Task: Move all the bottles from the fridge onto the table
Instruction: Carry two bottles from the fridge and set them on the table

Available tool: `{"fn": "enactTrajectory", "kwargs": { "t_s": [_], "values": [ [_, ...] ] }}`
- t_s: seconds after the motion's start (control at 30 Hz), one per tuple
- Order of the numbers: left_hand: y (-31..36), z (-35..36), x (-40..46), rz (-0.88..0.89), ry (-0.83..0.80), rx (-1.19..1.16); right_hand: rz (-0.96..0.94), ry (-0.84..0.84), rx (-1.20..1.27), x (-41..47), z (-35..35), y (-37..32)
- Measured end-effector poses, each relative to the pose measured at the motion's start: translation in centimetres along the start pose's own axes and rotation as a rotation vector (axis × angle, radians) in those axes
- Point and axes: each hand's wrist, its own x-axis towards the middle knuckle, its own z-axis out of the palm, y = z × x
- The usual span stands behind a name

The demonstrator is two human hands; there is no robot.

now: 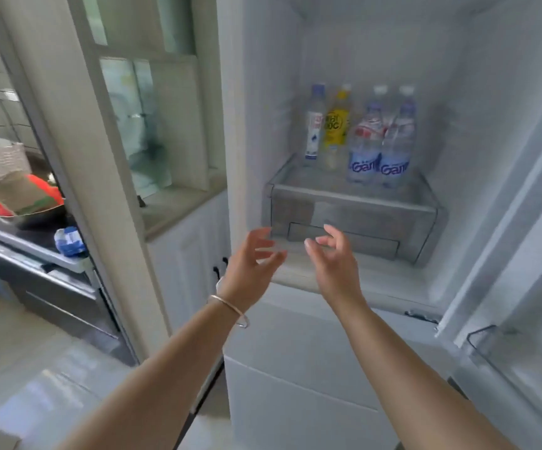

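Note:
Several bottles stand upright in the open fridge on the lid of a clear drawer (354,219). From the left: a slim white-labelled bottle (314,125), a yellow-labelled bottle (336,128), and two clear water bottles with blue labels (365,141) (398,141). My left hand (250,264), with a bangle at the wrist, and my right hand (334,261) are both raised in front of the drawer, below the bottles. Their fingers are loosely spread and hold nothing.
The fridge door (522,254) stands open at the right with an empty wire shelf. A white cabinet with glass panes (152,125) is left of the fridge. Farther left is a stove area with a dark pan (36,212) and cluttered items.

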Motion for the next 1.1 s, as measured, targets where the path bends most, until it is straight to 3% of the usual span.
{"fn": "enactTrajectory", "kwargs": {
  "t_s": [0.2,0.47,0.6,0.73,0.8,0.97,1.1],
  "values": [
    [-0.3,5.3,9.2,0.034,-0.144,-0.045,0.018,0.175,0.052,8.2,-1.6,1.6],
    [0.0,12.0,19.8,0.04,-0.193,-0.178,-0.09,0.368,0.035,20.3,-4.3,3.2],
    [1.4,14.8,24.4,0.072,-0.155,-0.154,-0.126,0.523,0.014,24.9,-5.9,3.3],
    [4.2,17.7,28.3,0.3,-0.071,-0.047,-0.169,0.635,-0.08,28.2,-7.0,4.2],
    [5.0,19.0,29.8,0.331,-0.034,-0.044,-0.161,0.681,-0.13,29.6,-7.6,4.3],
    [4.5,22.0,32.5,0.277,-0.03,-0.126,-0.139,0.636,-0.164,32.8,-8.8,4.3],
    [4.1,23.9,33.6,0.234,-0.049,-0.3,-0.1,0.54,-0.018,34.4,-9.3,4.6]
  ]
}}
